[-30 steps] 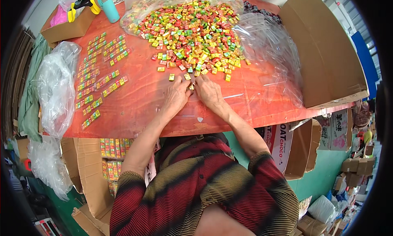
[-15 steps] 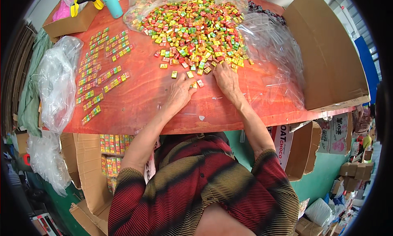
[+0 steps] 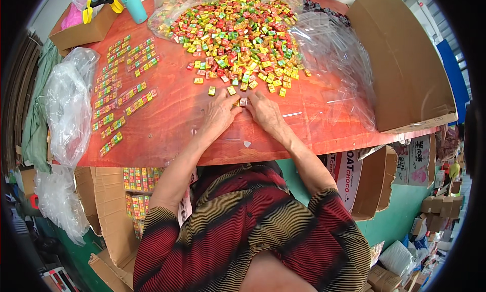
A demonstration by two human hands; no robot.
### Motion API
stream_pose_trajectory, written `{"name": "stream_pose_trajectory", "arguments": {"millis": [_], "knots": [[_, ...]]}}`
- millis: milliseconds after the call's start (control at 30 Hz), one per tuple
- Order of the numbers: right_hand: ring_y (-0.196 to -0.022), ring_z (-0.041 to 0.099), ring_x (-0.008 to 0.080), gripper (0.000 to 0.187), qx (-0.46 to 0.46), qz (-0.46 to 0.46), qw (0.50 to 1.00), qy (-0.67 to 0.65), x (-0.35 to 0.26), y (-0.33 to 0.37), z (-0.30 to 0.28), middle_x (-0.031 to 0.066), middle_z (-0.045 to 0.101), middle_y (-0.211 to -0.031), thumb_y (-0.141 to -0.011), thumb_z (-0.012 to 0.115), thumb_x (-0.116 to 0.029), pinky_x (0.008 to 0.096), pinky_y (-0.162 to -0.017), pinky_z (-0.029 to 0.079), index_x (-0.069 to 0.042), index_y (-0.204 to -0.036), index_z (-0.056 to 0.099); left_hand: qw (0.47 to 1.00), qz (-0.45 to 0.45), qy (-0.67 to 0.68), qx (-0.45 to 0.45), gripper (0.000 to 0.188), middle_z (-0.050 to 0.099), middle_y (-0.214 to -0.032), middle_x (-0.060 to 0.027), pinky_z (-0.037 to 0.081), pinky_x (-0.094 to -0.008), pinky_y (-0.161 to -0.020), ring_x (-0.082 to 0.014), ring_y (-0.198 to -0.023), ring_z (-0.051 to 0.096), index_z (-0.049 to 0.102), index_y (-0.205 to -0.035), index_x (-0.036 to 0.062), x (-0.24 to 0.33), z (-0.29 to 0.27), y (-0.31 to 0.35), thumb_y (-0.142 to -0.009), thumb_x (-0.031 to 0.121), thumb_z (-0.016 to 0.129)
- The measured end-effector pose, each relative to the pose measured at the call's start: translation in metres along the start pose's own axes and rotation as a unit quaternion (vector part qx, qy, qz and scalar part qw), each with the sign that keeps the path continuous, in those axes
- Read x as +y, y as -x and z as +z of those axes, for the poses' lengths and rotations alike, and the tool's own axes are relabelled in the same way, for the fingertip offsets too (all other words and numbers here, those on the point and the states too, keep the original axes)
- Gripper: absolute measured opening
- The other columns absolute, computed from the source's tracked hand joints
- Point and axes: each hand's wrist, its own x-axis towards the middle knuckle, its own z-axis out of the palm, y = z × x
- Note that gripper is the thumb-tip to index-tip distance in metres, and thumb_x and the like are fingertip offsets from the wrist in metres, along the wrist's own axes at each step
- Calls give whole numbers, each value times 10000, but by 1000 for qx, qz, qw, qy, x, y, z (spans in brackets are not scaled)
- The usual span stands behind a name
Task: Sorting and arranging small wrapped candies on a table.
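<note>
A big heap of small candy-sized boxes (image 3: pixel 243 44) in yellow, red, green and orange covers the far middle of the red table. In front of it, my two hands almost meet. My left hand (image 3: pixel 220 114) has curled fingers around a yellow small box, mostly hidden under the fingertips. From the other side my right hand (image 3: pixel 265 113) pinches at a pale small box (image 3: pixel 243 102) in the gap between the hands. Two loose yellow boxes, one of them a yellow-green box (image 3: pixel 211 91), lie just beyond my left fingertips. Rows of the same boxes (image 3: pixel 142 101) are laid out on the left.
Clear plastic bags (image 3: pixel 336 59) lie right of the heap, beside a tall cardboard box (image 3: pixel 405 64). A teal bottle (image 3: pixel 133 6) and a small carton (image 3: pixel 83 31) stand far left. Below the table edge, an open carton (image 3: pixel 114 206) holds packed rows of boxes.
My right hand has drawn back from the heap's near edge toward my left hand, and the gap between them has narrowed. My left hand has barely moved.
</note>
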Motion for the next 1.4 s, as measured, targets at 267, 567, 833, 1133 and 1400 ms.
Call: {"name": "stream_pose_trajectory", "arguments": {"millis": [267, 567, 833, 1133, 1400], "knots": [[-790, 560, 356, 215, -28, -6, 999, 15, -9, 8, 1, 167, 532, -865, -768, 597, -177, 427, -622, 462, -45, -918, 516, 999, 33, 9, 7, 264, 471, -837, -112, 442, -401, -638, -304, -759, 547, 608, -956, 100, -9, -4, 9, -716, 196, 662], [-720, 583, 311, 226, 25, 48, 997, 50, -2, 6, -15, 132, 554, -844, -747, 616, -187, 402, -590, 473, -69, -922, 535, 999, 41, 9, 8, 289, 472, -847, -96, 436, -404, -640, -294, -755, 543, 600, -966, 103, -13, -1, 9, -712, 223, 668], [-731, 579, 361, 154, 68, 138, 974, 167, 39, 8, -34, 190, 528, -853, -782, 527, -128, 431, -587, 484, -14, -882, 500, 998, 52, 12, 18, 291, 468, -847, -98, 436, -401, -644, -291, -754, 539, 598, -961, 87, -14, -2, 9, -705, 202, 676], [-770, 576, 339, 171, 18, 48, 996, 71, 29, -2, -27, 165, 549, -877, -754, 560, -100, 435, -656, 471, -16, -893, 506, 999, 22, 26, -5, 306, 475, -880, -113, 441, -403, -661, -310, -768, 538, 586, -970, 72, -15, -10, 10, -704, 192, 680], [-897, 506, 292, 406, 59, -124, 990, -22, -36, -5, 2, 96, 581, -928, -712, 637, -107, 396, -759, 396, -70, -1101, 525, 999, -32, 43, -11, 308, 503, -1002, -163, 455, -421, -703, -358, -859, 552, 597, -953, 58, -24, -22, 18, -670, 127, 697]]}}
